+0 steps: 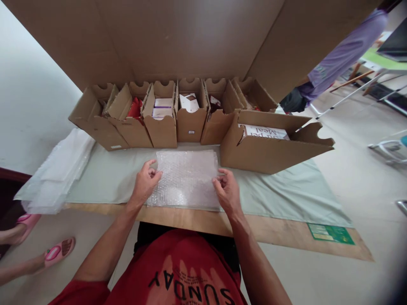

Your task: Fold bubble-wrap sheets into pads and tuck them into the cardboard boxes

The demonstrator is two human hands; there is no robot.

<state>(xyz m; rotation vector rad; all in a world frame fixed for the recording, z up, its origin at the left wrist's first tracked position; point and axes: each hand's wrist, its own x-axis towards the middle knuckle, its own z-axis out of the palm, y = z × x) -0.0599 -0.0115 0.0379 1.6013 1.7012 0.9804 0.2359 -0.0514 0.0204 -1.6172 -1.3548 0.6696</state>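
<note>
A clear bubble wrap bag (187,180) lies flat on the cloth in front of me. My left hand (147,180) is at its left edge, thumb over the plastic and fingers curled at the border. Along the right edge, my right hand (227,189) holds the bag in the same way, with the thumb on top. The undersides of both grips are hidden. Further left, a stack of similar clear bags (63,165) hangs partly over the table edge.
Several cardboard bins (159,133) with small packages line the back, below a tall cardboard panel (190,38). An angled cardboard box (273,154) holding a white printed box (263,132) stands right. A person's purple sleeve (343,55) is behind it; another person's sandalled foot (59,252) is left.
</note>
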